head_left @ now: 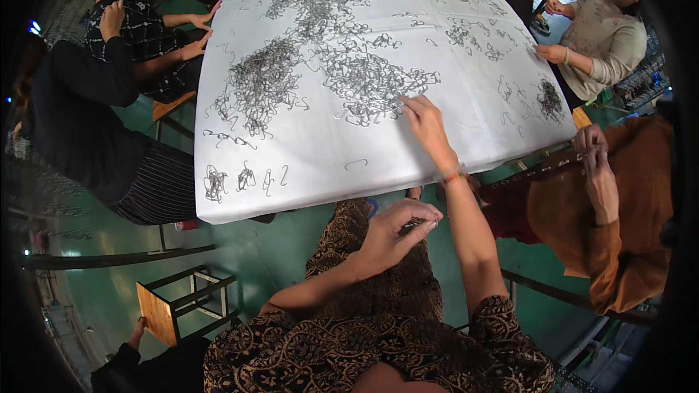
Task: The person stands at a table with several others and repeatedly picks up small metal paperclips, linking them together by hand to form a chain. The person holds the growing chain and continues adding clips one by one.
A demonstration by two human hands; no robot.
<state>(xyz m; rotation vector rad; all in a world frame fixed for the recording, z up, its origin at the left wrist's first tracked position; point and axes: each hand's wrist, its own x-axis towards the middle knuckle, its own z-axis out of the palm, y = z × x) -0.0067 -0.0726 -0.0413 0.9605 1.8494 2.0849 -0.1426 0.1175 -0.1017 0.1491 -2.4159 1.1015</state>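
Small bent metal wire hooks lie in loose heaps on a white-covered table (313,164). My right hand (428,127) reaches over the table, its fingertips pinched together at the right edge of the middle heap of hooks (375,80). What sits between those fingertips is too small to tell apart from the hooks beside them. Short of the table's near edge, my left hand (393,236) is held up with its fingers curled round several thin metal hooks (413,226), which show partly in the palm. One lone hook (356,163) lies near the front edge.
More hooks form a dense heap (266,73) on the left and small bunches (215,183) at the near left corner. A darker cluster (550,100) lies at the right edge. Other people's hands (198,44) rest along the table's sides. A stool (164,313) lies tipped at the lower left.
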